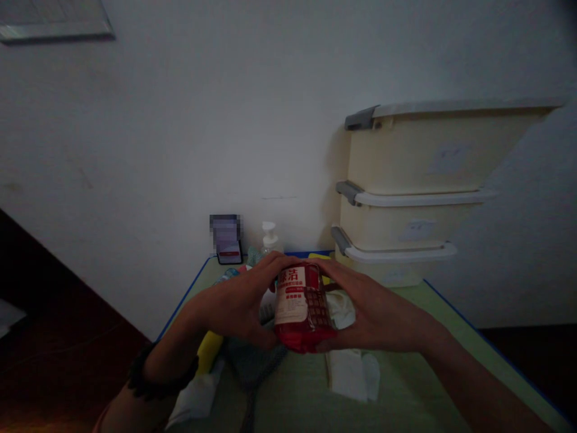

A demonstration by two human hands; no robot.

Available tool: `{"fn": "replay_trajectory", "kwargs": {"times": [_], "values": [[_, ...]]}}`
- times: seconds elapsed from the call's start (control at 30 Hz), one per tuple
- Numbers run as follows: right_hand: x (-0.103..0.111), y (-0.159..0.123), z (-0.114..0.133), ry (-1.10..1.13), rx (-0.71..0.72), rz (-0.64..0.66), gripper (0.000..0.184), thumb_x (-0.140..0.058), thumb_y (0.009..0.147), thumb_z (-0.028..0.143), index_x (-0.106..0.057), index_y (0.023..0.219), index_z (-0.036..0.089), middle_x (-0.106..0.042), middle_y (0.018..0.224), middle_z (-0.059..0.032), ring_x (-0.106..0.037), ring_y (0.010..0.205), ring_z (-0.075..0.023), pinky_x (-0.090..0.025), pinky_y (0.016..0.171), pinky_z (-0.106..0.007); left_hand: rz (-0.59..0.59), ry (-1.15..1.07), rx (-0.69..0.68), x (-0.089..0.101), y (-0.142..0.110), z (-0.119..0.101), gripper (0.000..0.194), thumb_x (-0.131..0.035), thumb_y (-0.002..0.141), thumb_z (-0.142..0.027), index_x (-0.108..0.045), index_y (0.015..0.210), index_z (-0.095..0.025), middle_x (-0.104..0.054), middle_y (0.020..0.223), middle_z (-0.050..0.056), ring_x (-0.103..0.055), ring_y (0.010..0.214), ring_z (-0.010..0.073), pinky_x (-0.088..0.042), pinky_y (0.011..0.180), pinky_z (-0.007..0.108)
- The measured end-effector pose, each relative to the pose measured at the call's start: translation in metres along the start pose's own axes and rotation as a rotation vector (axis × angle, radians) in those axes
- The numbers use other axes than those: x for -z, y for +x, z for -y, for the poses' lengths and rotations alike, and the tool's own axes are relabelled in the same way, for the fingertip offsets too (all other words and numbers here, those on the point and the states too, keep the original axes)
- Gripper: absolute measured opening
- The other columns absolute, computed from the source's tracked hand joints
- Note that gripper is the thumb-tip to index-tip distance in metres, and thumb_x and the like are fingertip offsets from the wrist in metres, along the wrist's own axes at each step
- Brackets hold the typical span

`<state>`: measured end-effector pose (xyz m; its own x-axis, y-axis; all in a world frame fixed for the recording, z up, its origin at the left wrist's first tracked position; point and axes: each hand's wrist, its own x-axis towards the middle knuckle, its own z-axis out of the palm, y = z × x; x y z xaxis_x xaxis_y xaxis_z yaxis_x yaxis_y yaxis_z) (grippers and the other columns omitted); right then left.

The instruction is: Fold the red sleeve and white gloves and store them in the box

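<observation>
Between my two hands, above the table, is a red, shiny cylindrical pack (293, 300) with a cream label printed in red characters; its exact kind is unclear. My left hand (241, 300) grips its left side, fingers over the top and thumb low down. From the right, my right hand (376, 304) holds it the same way, the thumb near its bottom edge. Behind the pack, partly hidden, are a white crumpled cloth (340, 307) and a pump bottle (269, 236). A dark grey-green cloth (255, 361) lies below my left hand.
The green table (406, 385) has a blue edge. White folded cloth (347, 376) lies at its front, and a yellow item (210, 352) sits beside a white cloth (196, 397). A phone (229, 240) leans against the wall. Stacked cream lidded boxes (406, 156) stand at right.
</observation>
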<state>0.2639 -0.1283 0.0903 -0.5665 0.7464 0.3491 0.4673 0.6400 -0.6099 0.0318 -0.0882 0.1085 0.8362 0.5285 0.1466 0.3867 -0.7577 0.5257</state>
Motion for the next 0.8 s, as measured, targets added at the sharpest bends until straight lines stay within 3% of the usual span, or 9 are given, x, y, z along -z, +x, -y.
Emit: {"fn": "replay_trajectory", "kwargs": {"times": [0.2,0.5,0.67,0.8], "values": [[-0.001,0.000,-0.010,-0.012,-0.077,0.001,0.099,-0.078,0.056,0.050,-0.032,0.139,0.024,-0.045,0.139,-0.0108,-0.046,0.123,-0.0283,-0.041,0.099,-0.044,-0.008,-0.036,-0.034,-0.002,0.000,0.010,0.099,-0.078,0.058,-0.026,-0.020,0.138,-0.025,-0.039,0.133,0.011,-0.046,0.116,0.0273,-0.044,0.095,0.041],[0.001,0.000,-0.001,-0.076,-0.094,-0.031,0.084,-0.075,0.055,0.057,-0.046,0.126,0.024,-0.055,0.124,-0.0087,-0.056,0.106,-0.0257,-0.048,0.085,-0.037,0.033,-0.200,-0.097,-0.003,0.002,0.018,0.101,-0.083,0.056,-0.027,-0.025,0.139,-0.032,-0.042,0.139,0.010,-0.047,0.121,0.0266,-0.046,0.093,0.040],[0.000,-0.001,-0.001,-0.113,-0.054,-0.038,0.088,-0.075,0.054,0.059,-0.042,0.127,0.023,-0.053,0.125,-0.0095,-0.056,0.105,-0.0244,-0.048,0.086,-0.036,0.056,-0.233,-0.093,0.000,-0.001,0.018,0.106,-0.085,0.053,-0.030,-0.023,0.139,-0.035,-0.036,0.145,0.009,-0.044,0.126,0.0270,-0.046,0.096,0.040],[-0.001,-0.002,0.000,-0.117,0.030,-0.013,0.092,-0.078,0.052,0.055,-0.038,0.128,0.021,-0.052,0.126,-0.0086,-0.053,0.110,-0.0221,-0.045,0.091,-0.033,0.035,-0.232,-0.072,-0.001,0.001,0.019,0.092,-0.083,0.056,-0.035,-0.035,0.133,-0.029,-0.050,0.133,0.009,-0.054,0.115,0.0253,-0.047,0.094,0.039]]}}
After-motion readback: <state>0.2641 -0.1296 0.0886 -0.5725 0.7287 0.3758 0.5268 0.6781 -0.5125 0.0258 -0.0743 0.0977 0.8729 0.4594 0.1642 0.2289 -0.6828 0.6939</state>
